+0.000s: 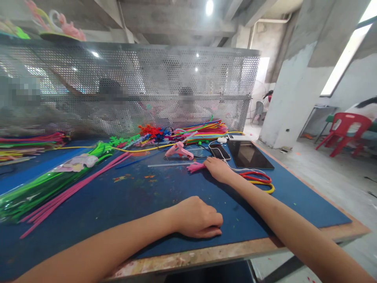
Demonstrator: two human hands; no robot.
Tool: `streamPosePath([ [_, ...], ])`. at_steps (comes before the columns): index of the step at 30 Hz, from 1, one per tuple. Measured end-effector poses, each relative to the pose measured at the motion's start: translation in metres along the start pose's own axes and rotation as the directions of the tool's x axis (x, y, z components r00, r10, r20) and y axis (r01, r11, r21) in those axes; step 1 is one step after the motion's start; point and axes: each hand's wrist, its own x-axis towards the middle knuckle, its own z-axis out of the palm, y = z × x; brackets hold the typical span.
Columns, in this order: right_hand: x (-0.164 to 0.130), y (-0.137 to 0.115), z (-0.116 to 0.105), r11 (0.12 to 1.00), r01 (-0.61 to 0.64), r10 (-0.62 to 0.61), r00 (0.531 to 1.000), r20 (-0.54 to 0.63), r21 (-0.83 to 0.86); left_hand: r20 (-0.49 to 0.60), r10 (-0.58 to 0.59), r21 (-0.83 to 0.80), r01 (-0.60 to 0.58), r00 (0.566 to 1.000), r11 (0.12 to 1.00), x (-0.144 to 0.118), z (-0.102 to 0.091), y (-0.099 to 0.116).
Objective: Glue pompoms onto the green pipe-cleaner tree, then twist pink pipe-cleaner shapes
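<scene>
Pink: one bunch in right hand, one glue gun; left hand curled closed.

We are looking through one camera worn on the head, which is facing forward and down over the bench from just behind its near edge. We are seeing both forearms running up from the lower corners, with the left hand lying nearer the lens than the right hand. Beyond, we are facing a perforated metal screen across the far side, while the wide view is taking in ceiling above and floor at right.
</scene>
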Motion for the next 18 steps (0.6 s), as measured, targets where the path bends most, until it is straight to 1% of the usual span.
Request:
streamPosePath([
  [5,-0.004,-0.009,-0.009,0.997,-0.075,0.074,0.996,-0.043,-0.016,0.004,0.002,-0.007,-0.002,1.000,1.000,0.000,-0.001,0.000],
  [9,-0.006,-0.012,-0.011,0.997,-0.078,0.078,0.996,-0.044,0.017,0.005,-0.007,-0.004,0.007,1.000,1.000,0.000,0.000,0.000],
  [12,-0.006,-0.010,-0.012,0.993,-0.100,0.102,0.994,-0.035,0.060,-0.002,-0.008,-0.011,0.008,1.000,1.000,-0.001,0.001,0.000],
  [18,-0.005,-0.007,-0.015,0.951,-0.214,0.236,0.969,-0.073,0.224,-0.013,-0.006,-0.046,0.005,1.000,0.999,-0.001,0.002,-0.001],
])
